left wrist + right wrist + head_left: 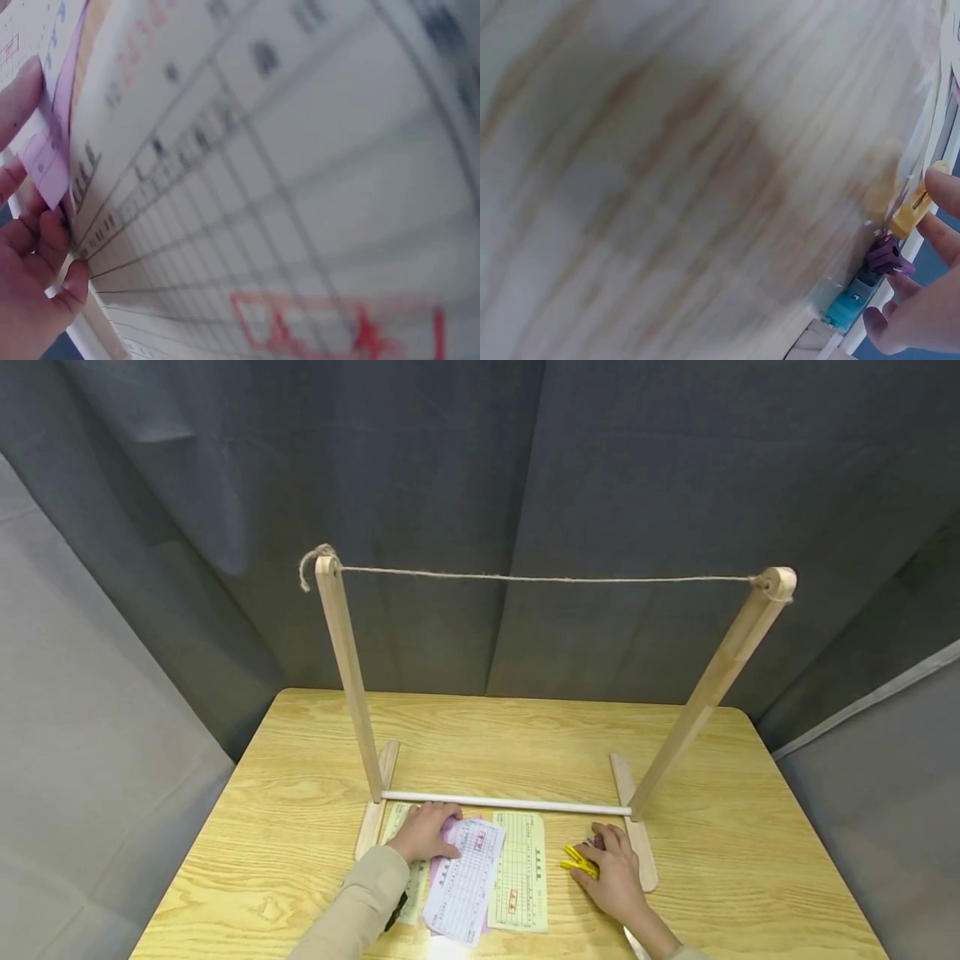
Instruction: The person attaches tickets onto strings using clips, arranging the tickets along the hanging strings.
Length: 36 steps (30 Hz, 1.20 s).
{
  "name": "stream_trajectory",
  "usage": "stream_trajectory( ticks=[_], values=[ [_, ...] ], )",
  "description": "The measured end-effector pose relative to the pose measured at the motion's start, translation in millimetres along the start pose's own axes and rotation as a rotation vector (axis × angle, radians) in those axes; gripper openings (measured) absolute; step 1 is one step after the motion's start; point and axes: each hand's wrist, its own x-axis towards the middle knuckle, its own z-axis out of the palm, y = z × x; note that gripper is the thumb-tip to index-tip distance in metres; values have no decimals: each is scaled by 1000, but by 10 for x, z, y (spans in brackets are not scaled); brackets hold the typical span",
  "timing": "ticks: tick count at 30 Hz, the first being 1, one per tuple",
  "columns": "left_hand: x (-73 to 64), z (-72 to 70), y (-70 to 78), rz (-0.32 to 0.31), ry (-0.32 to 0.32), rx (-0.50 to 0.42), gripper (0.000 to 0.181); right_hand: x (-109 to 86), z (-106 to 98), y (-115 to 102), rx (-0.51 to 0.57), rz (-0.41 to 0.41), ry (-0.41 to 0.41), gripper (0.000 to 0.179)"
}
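My left hand (427, 833) is at the upper left edge of a white printed form slip (465, 881), which lies tilted over a purple slip (49, 169). In the left wrist view its thumb lies on the white slip and the fingers curl at the bent purple corner, pinching the papers' edge. A pale yellow-green slip (408, 893) lies partly under the left hand and wrist; another (519, 872) lies to the right. My right hand (611, 870) pinches a yellow clothespin (579, 862) between thumb and finger. Beneath its other fingers are a purple clothespin (889, 255) and a teal one (845, 309).
Behind the hands stands a wooden frame with a left post (348, 677), a right post (708, 697) and a white crossbar (506, 802). Twine (540, 579) stretches between the post tops. The frame's feet rest on the wood-grain table (750, 860). Grey curtains (420, 460) surround the table.
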Motion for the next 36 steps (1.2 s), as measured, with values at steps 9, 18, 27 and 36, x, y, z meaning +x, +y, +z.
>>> stream_trajectory(
  ticks=[9, 18, 27, 36],
  values=[
    [2, 28, -20, 7, 67, -22, 40, -24, -36, -26, 29, -9, 36, 34],
    [-67, -2, 39, -6, 75, -57, 41, -31, -76, -36, 66, 31, 24, 32],
    [-77, 52, -4, -38, 110, -155, 31, -9, -131, -35, 135, 6, 98, 32],
    [-114, -12, 31, -21, 138, -285, 39, -22, -160, 71, 124, -53, 140, 32]
  ],
)
